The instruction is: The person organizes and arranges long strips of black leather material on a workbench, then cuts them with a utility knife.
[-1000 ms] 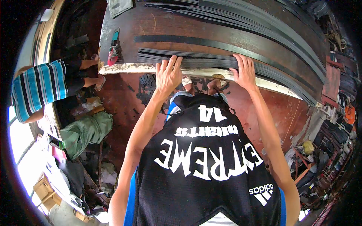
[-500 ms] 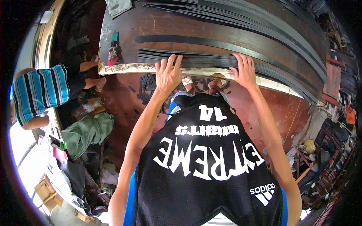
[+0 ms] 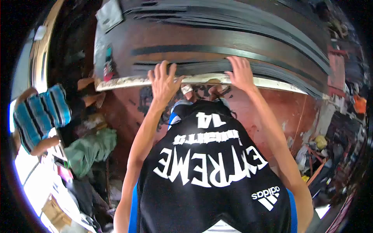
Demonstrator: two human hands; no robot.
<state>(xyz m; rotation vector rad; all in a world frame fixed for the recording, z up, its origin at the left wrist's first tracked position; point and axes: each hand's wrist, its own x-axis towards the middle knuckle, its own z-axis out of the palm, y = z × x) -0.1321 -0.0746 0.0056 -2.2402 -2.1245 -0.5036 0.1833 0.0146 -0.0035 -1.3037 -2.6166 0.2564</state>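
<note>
A stack of long, thin dark grey strips (image 3: 202, 68) lies along the near edge of a dark wooden table (image 3: 186, 35). My left hand (image 3: 163, 79) rests at the stack's left part, fingers spread over the strips and thumb apart, pointing right. Farther right, my right hand (image 3: 241, 73) lies across the same strips with its fingers stretched forward; whether its thumb presses on them is hard to see. Behind the stack runs a separate flat dark strip (image 3: 167, 50). More long strips (image 3: 233, 28) lie in a loose bundle across the table's far part.
A red and teal tool (image 3: 108, 70) sits at the table's left end, with a grey sheet piece (image 3: 109, 16) behind it. At left is another person in a blue striped top (image 3: 42, 114), near a green sack (image 3: 91, 151). Clutter (image 3: 318, 155) fills the right side.
The view has shifted, so the table appears slightly lower and farther left. My fingers, especially the left ones, have spread, and the strips near the left hand look less evenly stacked.
</note>
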